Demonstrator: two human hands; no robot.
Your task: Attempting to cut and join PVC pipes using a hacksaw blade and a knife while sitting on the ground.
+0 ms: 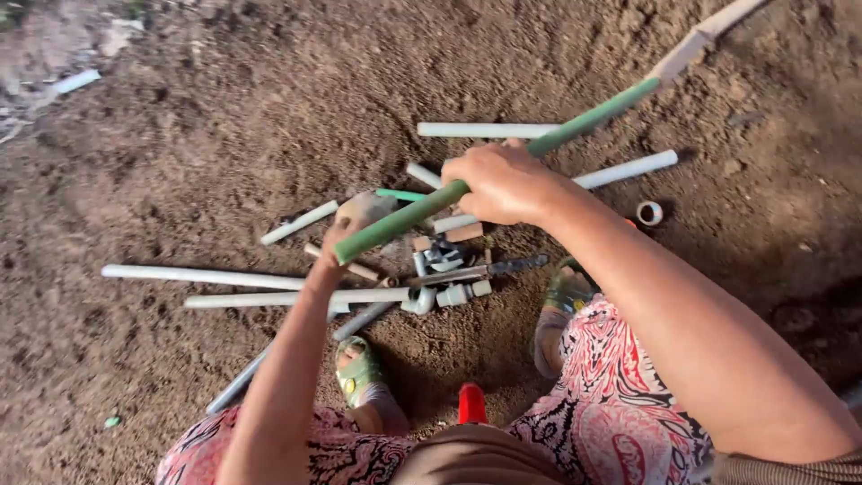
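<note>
Green pipe [503, 171]: long, held slantwise above the dirt [180, 180], low end toward the person, far end reaching a tan strip [691, 45] at upper right.

Right hand [503, 184]: fingers wrapped round the green pipe near its middle, closed firmly on it.

Left hand [339, 235]: at the pipe's low end; fingertips meet the end, but whether they pinch it or only steady it I cannot tell.

Pile below: several grey pipes [202, 276] lying crosswise, elbow fittings [449, 292], a metal tool [467, 269], a short green offcut [400, 195], a white ring [649, 213] apart to the right.

Feet: green sandals [359, 368] just beside the pile; a red object [471, 404] between the knees.

Risks, as judged:
- The pipe is long and gripped mid-length; its far end could swing and knock the tan strip or the nearer pipes.
- A loose left-hand contact could let the low end drop onto the fittings or toes.
- Scattered round pipes beside the sandals could roll underfoot.
- Loose dirt may enter the open end if it dips.
</note>
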